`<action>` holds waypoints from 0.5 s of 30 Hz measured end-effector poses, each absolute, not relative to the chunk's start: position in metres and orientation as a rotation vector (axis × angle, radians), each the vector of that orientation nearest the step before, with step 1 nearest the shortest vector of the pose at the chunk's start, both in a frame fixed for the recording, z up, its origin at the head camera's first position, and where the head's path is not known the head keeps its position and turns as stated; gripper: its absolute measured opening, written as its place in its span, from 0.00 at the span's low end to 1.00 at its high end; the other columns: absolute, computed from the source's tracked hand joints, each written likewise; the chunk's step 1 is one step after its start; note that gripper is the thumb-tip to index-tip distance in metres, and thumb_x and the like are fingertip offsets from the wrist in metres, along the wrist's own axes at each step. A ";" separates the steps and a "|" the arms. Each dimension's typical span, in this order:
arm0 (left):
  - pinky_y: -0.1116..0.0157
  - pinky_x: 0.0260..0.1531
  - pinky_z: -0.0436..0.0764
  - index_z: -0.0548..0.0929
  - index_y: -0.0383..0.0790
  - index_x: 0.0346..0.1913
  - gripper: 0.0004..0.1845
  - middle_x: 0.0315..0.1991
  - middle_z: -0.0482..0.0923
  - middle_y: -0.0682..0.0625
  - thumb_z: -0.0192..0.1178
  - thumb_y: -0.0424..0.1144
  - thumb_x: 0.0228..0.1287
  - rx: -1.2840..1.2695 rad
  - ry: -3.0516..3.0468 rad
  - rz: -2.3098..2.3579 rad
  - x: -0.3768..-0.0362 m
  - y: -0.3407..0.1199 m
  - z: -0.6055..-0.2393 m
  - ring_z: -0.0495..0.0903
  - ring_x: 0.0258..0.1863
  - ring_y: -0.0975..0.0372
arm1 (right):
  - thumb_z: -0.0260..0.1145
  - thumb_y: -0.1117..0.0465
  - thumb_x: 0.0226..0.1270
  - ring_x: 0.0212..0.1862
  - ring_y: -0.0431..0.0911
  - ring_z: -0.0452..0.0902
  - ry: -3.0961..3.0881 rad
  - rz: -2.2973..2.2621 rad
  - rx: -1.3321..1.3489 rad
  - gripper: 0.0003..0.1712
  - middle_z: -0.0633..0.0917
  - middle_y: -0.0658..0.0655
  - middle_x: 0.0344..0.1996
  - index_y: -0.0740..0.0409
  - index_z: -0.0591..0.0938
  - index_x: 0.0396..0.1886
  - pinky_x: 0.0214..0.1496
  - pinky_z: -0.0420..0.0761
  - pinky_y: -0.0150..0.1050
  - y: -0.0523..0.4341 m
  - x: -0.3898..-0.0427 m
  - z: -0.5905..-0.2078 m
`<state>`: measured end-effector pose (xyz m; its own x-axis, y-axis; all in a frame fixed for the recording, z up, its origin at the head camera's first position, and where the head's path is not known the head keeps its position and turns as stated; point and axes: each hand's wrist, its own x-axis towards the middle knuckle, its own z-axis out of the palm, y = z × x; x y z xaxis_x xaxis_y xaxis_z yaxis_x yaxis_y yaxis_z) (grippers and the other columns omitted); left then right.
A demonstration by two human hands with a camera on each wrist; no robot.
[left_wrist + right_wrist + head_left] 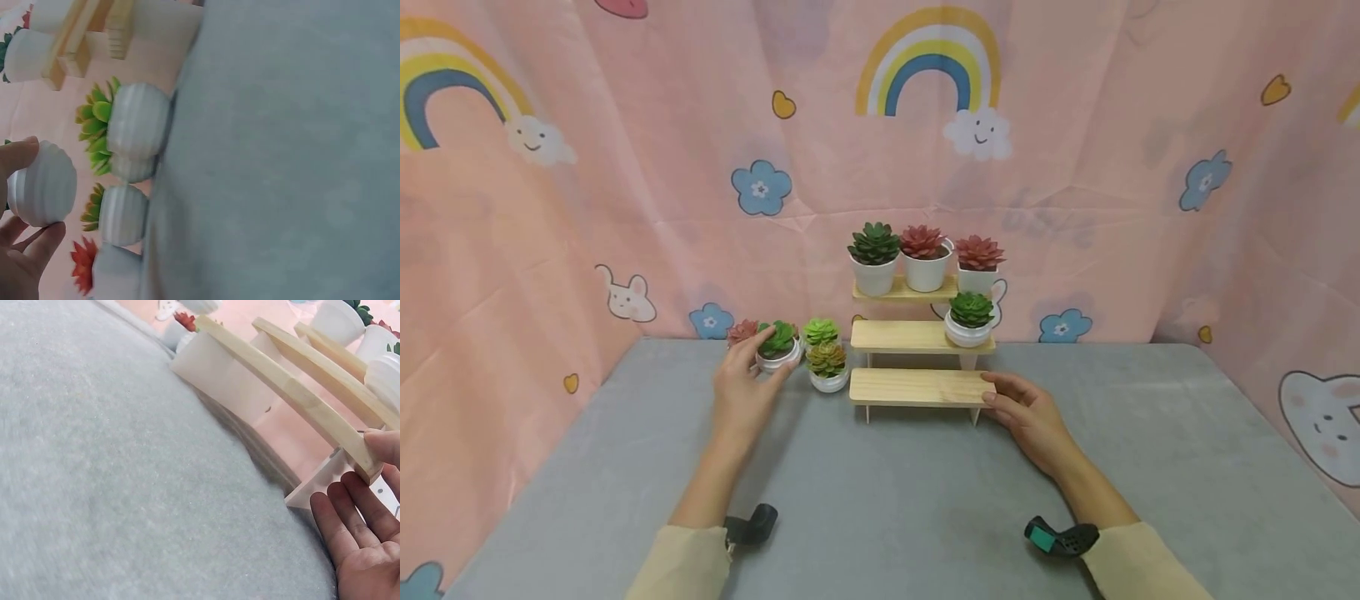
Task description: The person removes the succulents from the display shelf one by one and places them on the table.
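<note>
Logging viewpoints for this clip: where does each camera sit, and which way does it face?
Head: faces forward and down at the three-tier wooden shelf; both forearms show.
Left wrist: faces the left hand gripping a white ribbed pot.
Right wrist: faces the right hand touching the shelf's lowest plank.
All three views show the grey table.

My left hand (747, 385) is stretched forward, the forearm running back toward me, with thumb and fingers (25, 250) curled round a small ribbed pot (42, 183) that they pinch from both sides. My right hand (1028, 414) lies lower and further right, palm turned inward, fingers (350, 509) straight and relaxed, the fingertips touching the end of the lowest wooden shelf (312, 403). Both sleeves reach to the wrists.
</note>
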<state>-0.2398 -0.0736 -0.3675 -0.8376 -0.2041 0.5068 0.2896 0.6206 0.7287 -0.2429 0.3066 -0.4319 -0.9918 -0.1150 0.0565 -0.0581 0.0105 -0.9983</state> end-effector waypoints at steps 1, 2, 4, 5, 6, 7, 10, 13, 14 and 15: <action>0.52 0.59 0.83 0.79 0.44 0.66 0.31 0.62 0.77 0.38 0.75 0.36 0.58 -0.069 -2.291 -1.176 -0.241 -0.074 -0.371 0.76 0.64 0.47 | 0.63 0.58 0.75 0.55 0.32 0.77 2.203 -2.176 -0.186 0.32 0.75 0.54 0.60 0.72 0.69 0.70 0.54 0.81 0.25 0.307 -0.243 -0.432; 0.52 0.59 0.83 0.79 0.44 0.66 0.31 0.62 0.77 0.38 0.75 0.36 0.58 -0.068 -2.298 -1.192 -0.243 -0.075 -0.375 0.76 0.64 0.47 | 0.64 0.59 0.75 0.55 0.32 0.77 2.202 -2.179 -0.185 0.31 0.75 0.53 0.60 0.72 0.69 0.70 0.54 0.81 0.25 0.307 -0.242 -0.432; 0.53 0.60 0.82 0.79 0.44 0.66 0.31 0.61 0.77 0.38 0.74 0.36 0.58 -0.058 -2.308 -1.224 -0.246 -0.076 -0.382 0.76 0.65 0.47 | 0.64 0.59 0.75 0.54 0.32 0.77 2.196 -2.187 -0.184 0.31 0.76 0.50 0.58 0.73 0.69 0.69 0.54 0.82 0.25 0.307 -0.242 -0.432; 0.52 0.60 0.82 0.79 0.44 0.66 0.31 0.61 0.77 0.38 0.74 0.35 0.58 -0.054 -2.312 -1.242 -0.247 -0.076 -0.384 0.76 0.65 0.47 | 0.64 0.59 0.74 0.54 0.32 0.77 2.193 -2.189 -0.184 0.31 0.76 0.50 0.58 0.73 0.69 0.69 0.54 0.82 0.25 0.307 -0.242 -0.432; 0.52 0.61 0.82 0.79 0.44 0.66 0.31 0.61 0.77 0.38 0.74 0.35 0.58 -0.045 -2.315 -1.258 -0.247 -0.077 -0.387 0.76 0.65 0.47 | 0.64 0.59 0.74 0.54 0.32 0.77 2.190 -2.191 -0.188 0.31 0.76 0.49 0.57 0.73 0.69 0.69 0.54 0.82 0.26 0.307 -0.242 -0.432; 0.51 0.62 0.81 0.79 0.44 0.66 0.31 0.61 0.77 0.37 0.74 0.35 0.58 -0.034 -2.322 -1.271 -0.248 -0.077 -0.389 0.75 0.65 0.47 | 0.64 0.59 0.74 0.54 0.32 0.77 2.186 -2.195 -0.193 0.31 0.76 0.49 0.57 0.73 0.69 0.69 0.54 0.82 0.26 0.307 -0.242 -0.432; 0.49 0.63 0.80 0.79 0.43 0.66 0.31 0.62 0.76 0.36 0.74 0.36 0.58 -0.014 -2.341 -1.274 -0.250 -0.080 -0.396 0.74 0.66 0.45 | 0.64 0.60 0.74 0.54 0.33 0.77 2.179 -2.200 -0.199 0.30 0.76 0.48 0.56 0.73 0.69 0.69 0.54 0.82 0.26 0.307 -0.243 -0.433; 0.49 0.62 0.80 0.79 0.42 0.66 0.30 0.64 0.76 0.37 0.73 0.35 0.59 0.000 -2.362 -1.283 -0.251 -0.083 -0.402 0.74 0.65 0.47 | 0.64 0.60 0.74 0.54 0.33 0.77 2.180 -2.198 -0.194 0.30 0.76 0.48 0.56 0.73 0.69 0.69 0.54 0.82 0.26 0.307 -0.243 -0.433; 0.50 0.61 0.81 0.79 0.41 0.66 0.30 0.65 0.76 0.37 0.73 0.34 0.59 0.006 -2.367 -1.294 -0.251 -0.084 -0.404 0.75 0.64 0.47 | 0.64 0.60 0.74 0.54 0.33 0.77 2.183 -2.195 -0.193 0.30 0.76 0.49 0.56 0.73 0.69 0.69 0.54 0.82 0.26 0.307 -0.243 -0.433; 0.51 0.60 0.81 0.79 0.41 0.66 0.30 0.65 0.76 0.37 0.73 0.33 0.59 0.013 -2.374 -1.303 -0.252 -0.085 -0.406 0.76 0.63 0.48 | 0.63 0.60 0.74 0.54 0.33 0.77 2.186 -2.191 -0.194 0.31 0.76 0.50 0.57 0.73 0.69 0.69 0.54 0.82 0.26 0.307 -0.244 -0.433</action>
<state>-0.2518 -0.0845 -0.4059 -0.9073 -0.2106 0.3638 0.1940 0.5582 0.8067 -0.2436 0.3070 -0.4335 -0.9914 -0.1169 0.0593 -0.0590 -0.0059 -0.9982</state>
